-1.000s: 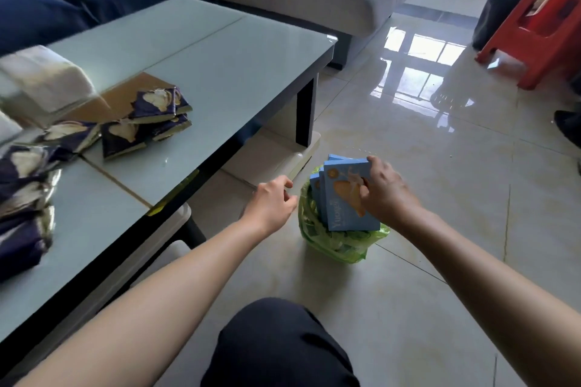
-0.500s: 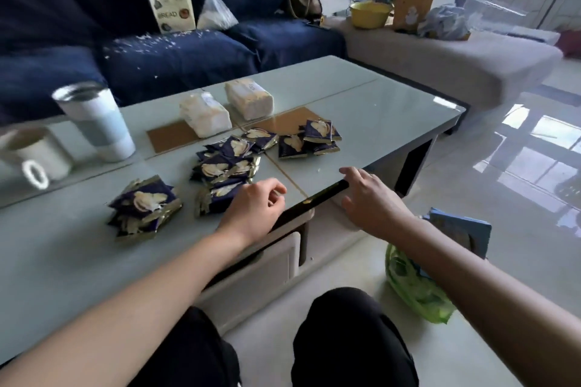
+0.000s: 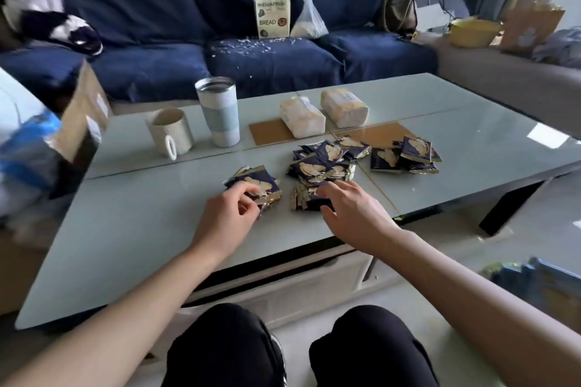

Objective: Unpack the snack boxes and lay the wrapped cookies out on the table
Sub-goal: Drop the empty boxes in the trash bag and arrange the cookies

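On table (image 3: 132, 229): three cookie piles (image 3: 320, 166).

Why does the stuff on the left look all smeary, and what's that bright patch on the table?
In the head view, the cardboard box at the left edge is streaked by motion blur; the cookie packets look sharper. The bright patch is glare on the glossy table. The wide lens bends straight edges.

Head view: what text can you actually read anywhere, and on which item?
"BREAD": white paper gift bag with handles on the blue sofa; its upper line is blurred.
Dark navy wrapped cookies: print unreadable.
Pale wrapped tissue pack: faint label, unreadable.
Blue snack boxes: blurred.
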Action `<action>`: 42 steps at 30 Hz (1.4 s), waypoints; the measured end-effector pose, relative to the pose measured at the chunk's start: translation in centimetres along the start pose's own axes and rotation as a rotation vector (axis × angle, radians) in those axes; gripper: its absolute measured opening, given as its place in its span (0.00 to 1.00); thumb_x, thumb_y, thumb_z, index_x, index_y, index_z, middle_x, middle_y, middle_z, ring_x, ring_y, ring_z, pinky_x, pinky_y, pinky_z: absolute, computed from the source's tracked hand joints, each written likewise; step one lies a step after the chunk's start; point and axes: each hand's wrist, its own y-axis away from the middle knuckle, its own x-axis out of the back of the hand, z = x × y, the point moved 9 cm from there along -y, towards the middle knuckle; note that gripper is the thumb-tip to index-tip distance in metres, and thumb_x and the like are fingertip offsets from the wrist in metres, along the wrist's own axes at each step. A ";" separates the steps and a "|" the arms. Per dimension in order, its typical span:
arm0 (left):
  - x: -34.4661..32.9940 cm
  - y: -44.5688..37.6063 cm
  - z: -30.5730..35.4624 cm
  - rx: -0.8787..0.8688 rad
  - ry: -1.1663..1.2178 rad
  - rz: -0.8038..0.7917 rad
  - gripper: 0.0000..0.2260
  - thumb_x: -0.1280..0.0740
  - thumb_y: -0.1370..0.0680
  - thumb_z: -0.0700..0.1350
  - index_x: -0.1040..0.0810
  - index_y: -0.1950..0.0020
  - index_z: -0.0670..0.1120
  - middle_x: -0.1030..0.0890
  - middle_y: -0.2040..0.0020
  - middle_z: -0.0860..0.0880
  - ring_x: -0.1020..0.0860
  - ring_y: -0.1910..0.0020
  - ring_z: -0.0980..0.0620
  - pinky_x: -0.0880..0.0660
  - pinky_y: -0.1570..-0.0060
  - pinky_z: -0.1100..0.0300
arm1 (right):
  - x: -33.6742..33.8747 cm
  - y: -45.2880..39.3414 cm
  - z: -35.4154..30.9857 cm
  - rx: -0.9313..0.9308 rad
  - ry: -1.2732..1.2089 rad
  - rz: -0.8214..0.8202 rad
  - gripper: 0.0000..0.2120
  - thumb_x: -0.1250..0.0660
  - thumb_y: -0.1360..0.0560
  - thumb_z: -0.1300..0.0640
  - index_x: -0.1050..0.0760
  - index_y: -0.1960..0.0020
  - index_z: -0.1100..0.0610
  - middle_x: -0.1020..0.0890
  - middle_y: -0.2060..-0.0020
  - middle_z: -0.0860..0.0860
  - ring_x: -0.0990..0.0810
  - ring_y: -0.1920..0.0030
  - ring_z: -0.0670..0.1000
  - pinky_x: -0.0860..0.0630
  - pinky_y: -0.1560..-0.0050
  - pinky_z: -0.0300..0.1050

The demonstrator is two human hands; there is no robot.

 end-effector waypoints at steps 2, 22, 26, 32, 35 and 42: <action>1.5 -0.3 -1.5 0.045 -0.018 0.063 0.10 0.31 0.26 0.39 0.19 0.48 0.50 0.16 0.61 0.53 0.19 0.60 0.53 0.30 0.60 0.68 | -0.6 -1.0 -1.2 0.032 -0.013 -0.004 0.10 0.40 0.21 0.55 0.27 0.42 0.57 0.23 0.44 0.52 0.28 0.41 0.54 0.25 0.50 0.49; -1.5 -2.5 -7.0 0.298 -0.338 -0.183 0.23 0.34 0.26 0.63 0.28 0.42 0.46 0.30 0.43 0.47 0.35 0.39 0.43 0.34 0.40 0.53 | -8.0 -11.8 -5.3 -0.216 -0.257 -0.437 0.24 0.33 0.29 0.37 0.31 0.60 0.58 0.25 0.64 0.53 0.28 0.65 0.53 0.35 0.70 0.42; -2.2 -3.2 -7.1 0.349 -0.156 -0.178 0.24 0.28 0.30 0.57 0.29 0.42 0.45 0.26 0.45 0.48 0.32 0.42 0.43 0.33 0.43 0.52 | -8.1 -12.2 -4.5 -0.284 -0.345 -0.410 0.21 0.30 0.30 0.41 0.29 0.62 0.59 0.26 0.68 0.52 0.28 0.68 0.52 0.32 0.72 0.40; -1.2 -3.8 -7.8 0.538 0.406 0.038 0.33 0.25 0.39 0.47 0.29 0.34 0.49 0.21 0.44 0.49 0.21 0.46 0.47 0.22 0.47 0.49 | -10.4 -12.1 -3.5 -0.492 -0.851 -0.406 0.21 0.23 0.34 0.50 0.21 0.48 0.62 0.15 0.53 0.60 0.16 0.52 0.58 0.17 0.55 0.58; -0.6 -3.9 -9.3 0.665 0.585 0.138 0.28 0.26 0.31 0.41 0.30 0.33 0.51 0.21 0.46 0.48 0.21 0.48 0.47 0.23 0.45 0.52 | -11.3 -12.3 -3.4 -0.559 -0.964 -0.407 0.22 0.22 0.38 0.52 0.21 0.47 0.60 0.15 0.52 0.58 0.16 0.52 0.56 0.17 0.54 0.56; 0.0 -3.6 -11.8 0.834 0.964 0.203 0.18 0.28 0.34 0.33 0.21 0.44 0.35 0.17 0.54 0.38 0.20 0.62 0.45 0.20 0.62 0.58 | -12.3 -13.0 -5.4 -0.573 -1.256 -0.381 0.18 0.24 0.31 0.60 0.22 0.43 0.62 0.16 0.50 0.59 0.16 0.51 0.57 0.19 0.50 0.58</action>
